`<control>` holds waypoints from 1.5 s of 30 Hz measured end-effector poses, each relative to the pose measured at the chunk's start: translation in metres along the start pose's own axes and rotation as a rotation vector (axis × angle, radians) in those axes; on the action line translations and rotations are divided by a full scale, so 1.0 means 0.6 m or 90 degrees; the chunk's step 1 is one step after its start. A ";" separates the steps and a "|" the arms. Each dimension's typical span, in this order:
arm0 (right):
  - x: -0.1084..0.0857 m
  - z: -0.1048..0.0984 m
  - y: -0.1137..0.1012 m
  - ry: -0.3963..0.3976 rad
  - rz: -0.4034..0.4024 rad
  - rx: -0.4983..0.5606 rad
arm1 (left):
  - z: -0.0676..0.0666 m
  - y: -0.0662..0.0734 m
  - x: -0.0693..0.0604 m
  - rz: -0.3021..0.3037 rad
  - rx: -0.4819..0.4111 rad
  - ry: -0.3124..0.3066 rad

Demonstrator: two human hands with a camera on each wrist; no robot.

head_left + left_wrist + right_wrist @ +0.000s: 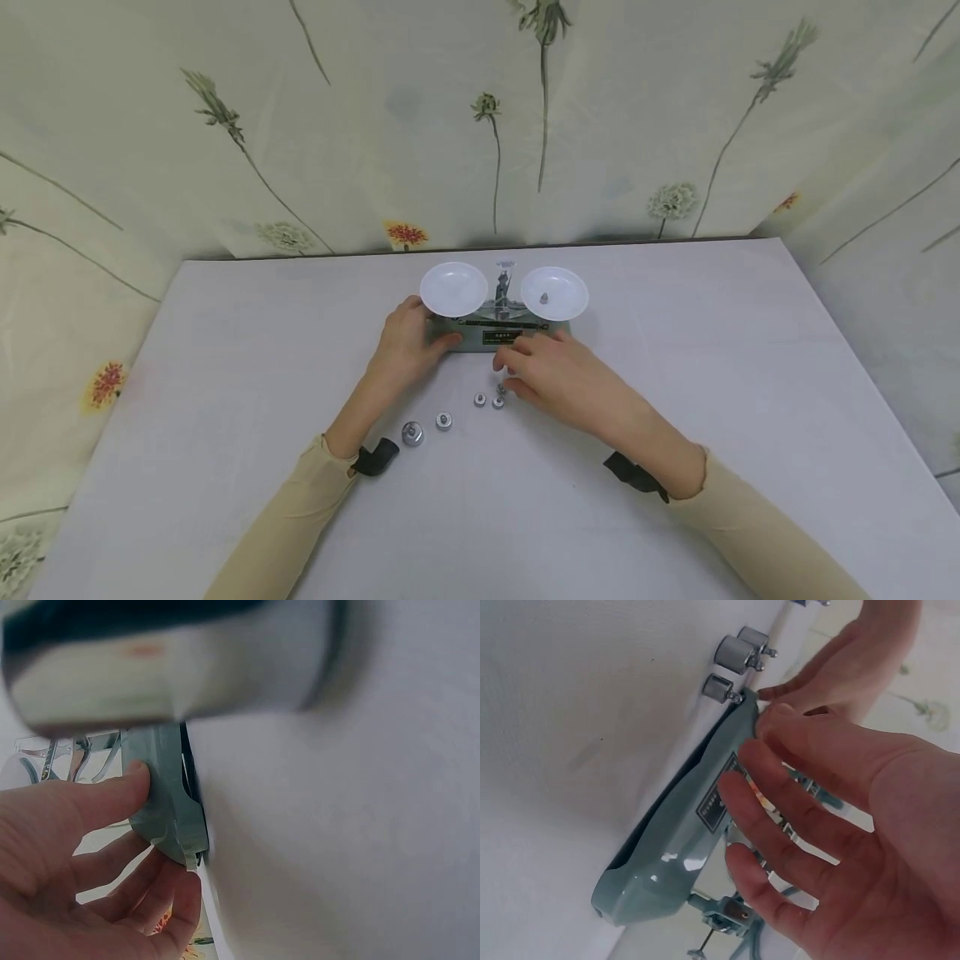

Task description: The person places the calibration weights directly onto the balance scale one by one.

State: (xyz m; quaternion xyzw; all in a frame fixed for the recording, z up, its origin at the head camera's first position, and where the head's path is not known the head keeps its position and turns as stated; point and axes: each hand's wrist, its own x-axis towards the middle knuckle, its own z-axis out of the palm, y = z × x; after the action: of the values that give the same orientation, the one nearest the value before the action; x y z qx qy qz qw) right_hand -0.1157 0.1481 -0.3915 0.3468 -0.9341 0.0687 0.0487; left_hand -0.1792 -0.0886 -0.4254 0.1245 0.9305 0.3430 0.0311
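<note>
A small balance scale (471, 337) with a grey-green base stands near the table's back edge. My left hand (401, 342) grips the left end of its base, the thumb on the front face and the fingers behind. My right hand (558, 373) hovers before the base's right half, fingers loosely bent, with nothing visible in it. One small metal weight (543, 298) sits on the right white pan (570, 293), while the left pan (453, 289) is bare. Three small weights (480, 400) stand by my right fingertips; in the right wrist view weights (735, 654) appear beyond the base.
A medium weight (444, 421) and a larger weight (412, 433) stand on the white table (480, 517) near my left forearm. Behind the table hangs a flower-printed cloth (442, 150). Black bands (377, 457) are on both wrists.
</note>
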 end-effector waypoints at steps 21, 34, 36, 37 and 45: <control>-0.002 0.029 0.001 -0.021 -0.023 -0.016 | 0.001 -0.004 -0.003 0.010 0.000 0.005; -0.002 0.034 -0.003 -0.027 -0.024 -0.036 | 0.003 -0.005 0.000 0.004 -0.003 -0.001; -0.002 0.034 -0.003 -0.030 -0.026 -0.040 | 0.003 -0.005 0.000 0.005 -0.003 -0.001; -0.002 0.034 -0.002 -0.031 -0.026 -0.042 | 0.003 -0.005 0.000 0.004 -0.003 -0.001; 0.000 0.036 -0.003 -0.025 -0.029 -0.055 | 0.002 -0.005 0.002 0.000 -0.007 -0.003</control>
State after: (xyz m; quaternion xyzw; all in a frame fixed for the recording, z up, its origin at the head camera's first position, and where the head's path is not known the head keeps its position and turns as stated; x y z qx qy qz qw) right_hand -0.1154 0.1429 -0.4126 0.3669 -0.9289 0.0204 0.0472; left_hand -0.1809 -0.0897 -0.4281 0.1251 0.9285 0.3480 0.0342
